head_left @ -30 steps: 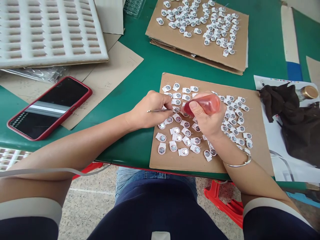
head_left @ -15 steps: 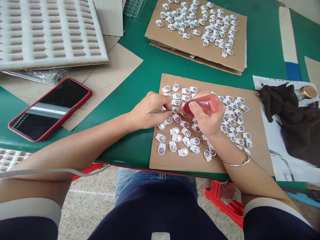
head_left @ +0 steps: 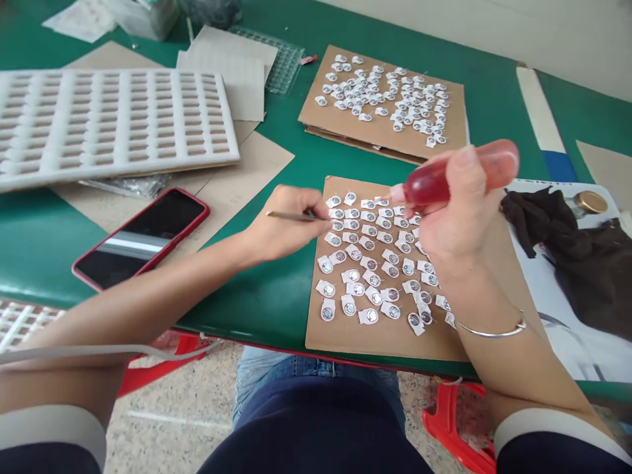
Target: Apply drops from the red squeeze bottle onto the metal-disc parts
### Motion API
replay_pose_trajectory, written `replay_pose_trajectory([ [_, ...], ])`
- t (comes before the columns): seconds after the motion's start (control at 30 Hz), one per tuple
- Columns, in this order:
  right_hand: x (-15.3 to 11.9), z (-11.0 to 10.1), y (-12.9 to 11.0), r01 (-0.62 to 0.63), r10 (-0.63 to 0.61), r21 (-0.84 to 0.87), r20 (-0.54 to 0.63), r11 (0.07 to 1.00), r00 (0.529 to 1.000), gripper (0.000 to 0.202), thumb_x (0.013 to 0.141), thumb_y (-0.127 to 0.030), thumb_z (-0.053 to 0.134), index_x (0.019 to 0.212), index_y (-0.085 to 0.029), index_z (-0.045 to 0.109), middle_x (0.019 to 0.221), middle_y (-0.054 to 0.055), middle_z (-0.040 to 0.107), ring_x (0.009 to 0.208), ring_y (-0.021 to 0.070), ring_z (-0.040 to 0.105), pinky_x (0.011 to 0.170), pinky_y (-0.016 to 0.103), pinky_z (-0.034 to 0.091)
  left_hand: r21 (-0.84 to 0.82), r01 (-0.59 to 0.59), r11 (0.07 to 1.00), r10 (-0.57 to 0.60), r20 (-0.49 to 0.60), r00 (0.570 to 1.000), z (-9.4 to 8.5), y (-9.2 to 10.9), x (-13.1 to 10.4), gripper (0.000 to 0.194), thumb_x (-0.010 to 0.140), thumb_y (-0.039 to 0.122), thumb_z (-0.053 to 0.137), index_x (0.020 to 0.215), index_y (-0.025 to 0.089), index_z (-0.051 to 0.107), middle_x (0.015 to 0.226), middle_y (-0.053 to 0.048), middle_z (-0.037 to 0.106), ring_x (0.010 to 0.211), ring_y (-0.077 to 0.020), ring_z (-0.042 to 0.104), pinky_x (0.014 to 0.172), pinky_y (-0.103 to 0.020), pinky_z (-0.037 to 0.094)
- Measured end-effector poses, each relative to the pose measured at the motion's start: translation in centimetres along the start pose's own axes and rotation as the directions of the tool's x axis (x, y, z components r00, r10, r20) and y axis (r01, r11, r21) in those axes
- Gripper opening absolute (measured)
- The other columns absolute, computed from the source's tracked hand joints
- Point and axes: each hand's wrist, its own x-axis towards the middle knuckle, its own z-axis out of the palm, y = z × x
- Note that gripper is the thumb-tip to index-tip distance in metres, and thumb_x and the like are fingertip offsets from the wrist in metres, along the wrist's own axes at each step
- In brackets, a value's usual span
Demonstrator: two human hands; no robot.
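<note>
Left grip (head_left: 292, 227): pinched closed on thin metal tool (head_left: 285, 215) | right grip (head_left: 457, 220): curled round red bottle (head_left: 428, 183)

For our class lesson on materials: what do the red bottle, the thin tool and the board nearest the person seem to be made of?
Red bottle: probably plastic, smooth and glossy; its wall looks translucent.
Thin tool: likely metal, with a greyish sheen, though its small size leaves this open.
Board: apparently cardboard, matte, judging by its plain brown face.
</note>
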Motion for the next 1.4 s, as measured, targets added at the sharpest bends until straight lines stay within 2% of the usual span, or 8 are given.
replay_pose_trajectory([
  [0.2,-1.6,2.4,2.2,-0.026,0.025,0.03,0.037,0.999,0.999,0.025,0.081,-0.049,0.056,0.078,-0.024,0.054,0.057,-0.004,0.052,0.052,0.014,0.063,0.037,0.024,0.041,0.044,-0.072,0.996,0.069,0.062,0.996,0.9,-2.1,-2.2,0.015,0.077,0.03,0.063,0.072,0.016,0.066,0.071,-0.001,0.069,0.052,-0.0082,0.054,0.046,-0.02,0.037],
  [0.33,-2.3,2.3,3.2,-0.07,0.069,0.022,0.052,0.997,0.996,0.023,0.077,-0.047,0.062,0.078,-0.025,0.055,0.062,-0.005,0.055,0.049,0.0118,0.062,0.034,0.022,0.041,0.091,-0.195,0.977,0.184,0.109,0.977,1.0,-2.2,-2.3,0.012,0.079,0.026,0.059,0.073,0.016,0.064,0.074,0.0,0.069,0.052,-0.0068,0.053,0.05,-0.02,0.038],
  [0.6,-2.7,1.9,3.8,-0.055,0.06,-0.078,0.062,0.995,0.996,0.022,0.081,-0.051,0.055,0.084,-0.029,0.053,0.068,-0.001,0.053,0.076,0.0188,0.068,0.042,0.025,0.048,0.162,-0.194,0.968,0.173,0.139,0.975,1.4,-2.4,-2.3,0.008,0.079,0.022,0.059,0.075,0.017,0.064,0.075,0.0,0.068,0.052,-0.0067,0.052,0.049,-0.02,0.036],
  [0.8,-2.7,2.0,3.9,-0.037,0.04,-0.093,0.032,0.995,0.999,0.024,0.08,-0.051,0.056,0.082,-0.027,0.053,0.068,-0.003,0.052,0.054,0.0134,0.064,0.037,0.026,0.046,0.172,-0.215,0.961,0.194,0.133,0.972,1.5,-2.3,-2.3,0.011,0.08,0.024,0.058,0.074,0.017,0.064,0.071,0.001,0.067,0.049,-0.0065,0.05,0.047,-0.02,0.034],
  [1.0,-2.8,2.1,3.8,-0.039,0.05,-0.114,0.099,0.993,0.994,0.021,0.081,-0.047,0.056,0.081,-0.027,0.051,0.066,-0.004,0.054,0.053,0.013,0.064,0.043,0.026,0.051,0.211,-0.274,0.938,0.243,0.162,0.957,1.5,-1.9,-2.5,0.01,0.081,0.018,0.053,0.077,0.017,0.062,0.075,0.0,0.067,0.063,-0.01,0.059,0.053,-0.02,0.039],
  [1.13,-3.2,2.1,4.2,-0.069,0.093,-0.167,0.137,0.983,0.986,0.02,0.078,-0.045,0.06,0.078,-0.026,0.055,0.064,-0.005,0.057,0.054,0.0126,0.063,0.049,0.028,0.053,0.357,-0.418,0.835,0.358,0.224,0.906,1.8,-1.4,-3.2,0.013,0.081,0.015,0.046,0.08,0.014,0.059,0.073,-0.003,0.065,0.06,-0.0124,0.059,0.048,-0.022,0.039],
  [1.27,-3.6,2.2,4.4,-0.047,0.091,-0.282,0.146,0.958,0.985,0.02,0.075,-0.042,0.065,0.077,-0.023,0.058,0.071,-0.001,0.062,0.066,0.0145,0.064,0.064,0.033,0.056,0.579,-0.568,0.584,0.507,0.286,0.813,2.8,-0.9,-4.1,0.016,0.077,0.007,0.04,0.071,0.014,0.053,0.069,-0.005,0.063,0.044,-0.012,0.051,0.039,-0.025,0.034],
  [1.4,-3.9,2.2,4.6,-0.038,0.109,-0.35,0.186,0.936,0.977,0.021,0.074,-0.041,0.066,0.078,-0.023,0.059,0.066,-0.002,0.059,0.062,0.0137,0.062,0.061,0.032,0.055,0.664,-0.631,0.4,0.596,0.334,0.73,3.7,-0.5,-4.5,0.023,0.079,0.003,0.036,0.064,0.016,0.049,0.06,-0.006,0.06,0.038,-0.013,0.046,0.035,-0.027,0.033],
])
